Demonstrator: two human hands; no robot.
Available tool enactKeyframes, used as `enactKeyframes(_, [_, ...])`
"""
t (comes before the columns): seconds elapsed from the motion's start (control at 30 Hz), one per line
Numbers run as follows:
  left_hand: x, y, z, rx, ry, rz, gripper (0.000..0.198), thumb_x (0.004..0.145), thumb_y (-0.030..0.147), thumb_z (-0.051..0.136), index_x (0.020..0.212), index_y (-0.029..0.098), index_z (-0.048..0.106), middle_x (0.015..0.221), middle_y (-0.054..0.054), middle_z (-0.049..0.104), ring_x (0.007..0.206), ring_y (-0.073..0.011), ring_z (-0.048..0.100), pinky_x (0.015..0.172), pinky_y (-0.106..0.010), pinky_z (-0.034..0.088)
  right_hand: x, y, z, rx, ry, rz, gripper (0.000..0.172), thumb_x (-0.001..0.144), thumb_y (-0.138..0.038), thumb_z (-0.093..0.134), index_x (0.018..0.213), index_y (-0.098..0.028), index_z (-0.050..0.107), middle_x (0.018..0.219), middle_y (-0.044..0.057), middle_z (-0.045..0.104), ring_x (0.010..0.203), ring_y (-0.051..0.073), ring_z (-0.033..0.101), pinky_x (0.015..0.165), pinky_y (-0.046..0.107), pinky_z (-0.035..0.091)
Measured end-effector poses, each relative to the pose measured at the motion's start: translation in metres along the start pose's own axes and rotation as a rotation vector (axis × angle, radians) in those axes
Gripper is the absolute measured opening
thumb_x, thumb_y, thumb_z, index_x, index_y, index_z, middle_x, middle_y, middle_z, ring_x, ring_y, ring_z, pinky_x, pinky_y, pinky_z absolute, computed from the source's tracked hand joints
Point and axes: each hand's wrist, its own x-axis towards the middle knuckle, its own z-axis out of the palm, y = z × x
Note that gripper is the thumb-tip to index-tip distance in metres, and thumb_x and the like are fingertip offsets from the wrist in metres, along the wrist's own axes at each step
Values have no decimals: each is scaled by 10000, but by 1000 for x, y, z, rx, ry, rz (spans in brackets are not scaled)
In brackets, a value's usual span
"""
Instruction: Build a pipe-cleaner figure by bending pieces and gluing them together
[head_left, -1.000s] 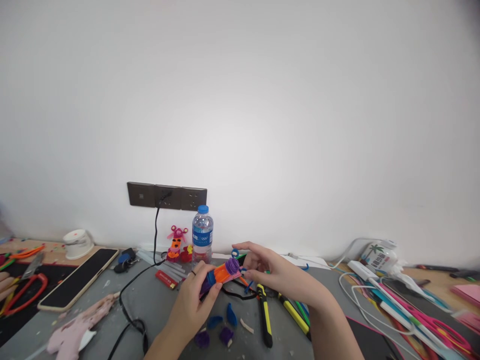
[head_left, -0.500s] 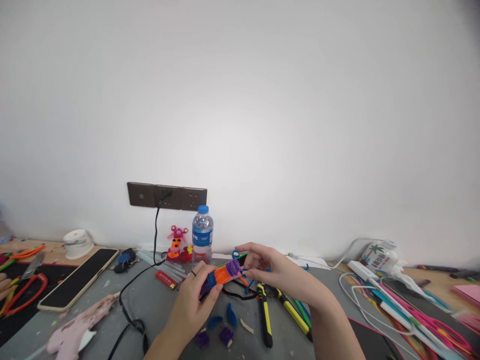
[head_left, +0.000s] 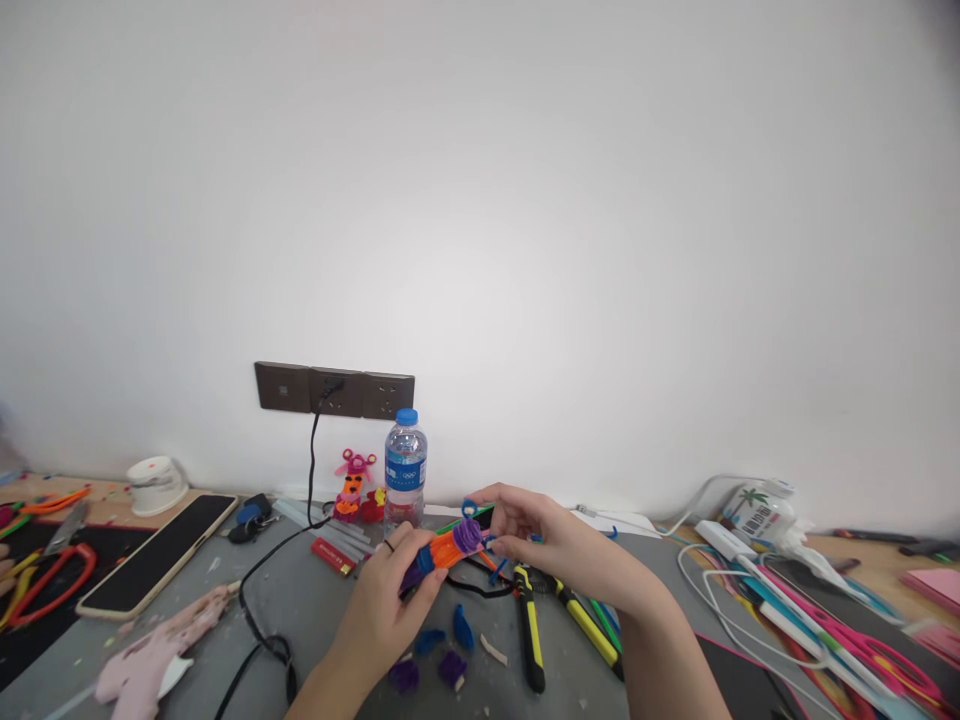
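My left hand (head_left: 386, 595) is closed around a pipe-cleaner figure (head_left: 446, 547) with orange, purple and blue bands, tilted up to the right. A purple coil forms its far end, and a blue loop (head_left: 469, 508) shows just above that. At this end my right hand (head_left: 525, 525) pinches a thin blue pipe-cleaner piece, mostly hidden by the fingertips. On the mat beneath lie blue fuzzy pieces (head_left: 463, 628) and purple fuzzy pieces (head_left: 452, 670). Yellow-and-black pliers (head_left: 529, 630) rest below my right hand.
A water bottle (head_left: 405, 470) stands by the wall beside a pink-and-orange figure (head_left: 349, 490). Left are a phone (head_left: 157, 555), a pink glue gun (head_left: 157, 645) and a black cable (head_left: 259, 570). Right lie white cords and pink scissors (head_left: 885, 660). Another person's hand (head_left: 6, 570) shows at far left.
Both hands keep nearly the same place and grip. The purple-coiled end of the figure has turned slightly. At far left, the other person's hand has shifted a little.
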Motion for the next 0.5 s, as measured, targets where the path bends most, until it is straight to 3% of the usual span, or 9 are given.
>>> enactKeyframes(0.37, [1, 3, -2, 0, 8, 20, 268, 940, 357, 486, 1136, 223, 613, 1093, -130, 701, 1090, -304, 650, 783, -351, 574, -1, 4, -1, 0, -4, -23, 372, 896, -296, 581, 1266, -262, 553, 836, 6, 601, 750, 173, 570, 700, 315, 461])
enactKeyframes(0.5, [1, 1, -1, 4, 24, 20, 271, 933, 355, 505, 1144, 229, 618, 1093, -125, 709, 1102, -304, 647, 815, -358, 567, -1, 5, -1, 7, -4, -35, 376, 897, -305, 588, 1270, -266, 553, 854, 12, 616, 750, 170, 576, 706, 319, 471])
